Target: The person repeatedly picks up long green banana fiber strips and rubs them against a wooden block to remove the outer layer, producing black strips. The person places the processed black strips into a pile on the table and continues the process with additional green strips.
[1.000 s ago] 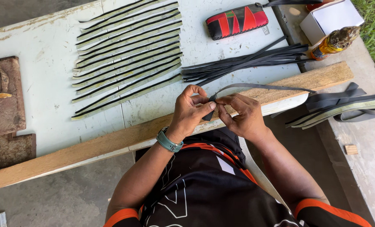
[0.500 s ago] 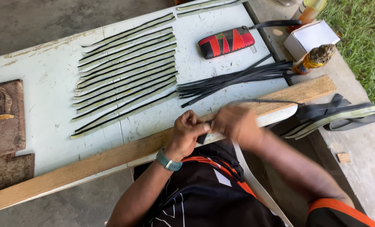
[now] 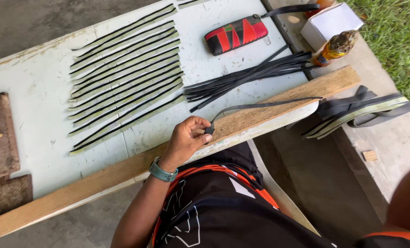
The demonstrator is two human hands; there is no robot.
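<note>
Left hand (image 3: pixel 186 140) pinched shut on the near end of a long dark strip (image 3: pixel 264 105), thumb and fingertips closed around its tip just above the wooden plank (image 3: pixel 278 108). Strip running away from that pinch to the right along the plank's top face, then on toward the pile of wider bands (image 3: pixel 356 112) hanging off the table's far end; whether joined to that pile or only lying against it, hard to tell. Right hand out of the frame, only an upper arm at the lower right corner, so nothing to say of its grip.

Probably light and limp, rubbery by the look of it: sagging flat to the wood rather than holding its own line. Likely grippy rather than slick, unlikely to break, apt to stretch or twist under a pull. Best taken at an end, as here, or pressed flat against the plank for control.

Beyond the hand, on the pale tabletop (image 3: pixel 39 92): a neat row of cut strips (image 3: pixel 127 73) laid side by side, a loose bundle of black strips (image 3: pixel 255 73), a red and black pouch (image 3: pixel 236 35).
</note>
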